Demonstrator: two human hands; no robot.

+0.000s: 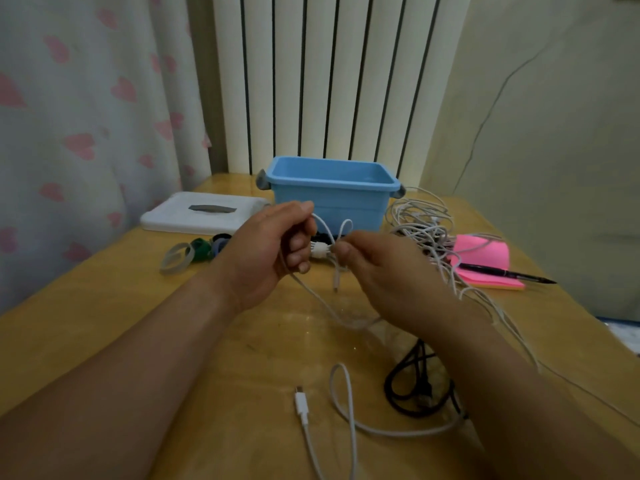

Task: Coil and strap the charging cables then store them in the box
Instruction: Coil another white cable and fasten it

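While my left hand [273, 251] curls its fingers round a white charging cable [320, 251], my right hand [388, 271] pinches the same cable just beside them, loops rising between the two grips. Just beyond my fingers stands the blue box [332, 192]. Left of my left fingers lie the straps [180, 258]; right of my right fingers sprawls a tangle of white cables [422, 220]. Nearer me than my fingers lie a loose white cable [301, 405] and a black cable [388, 388].
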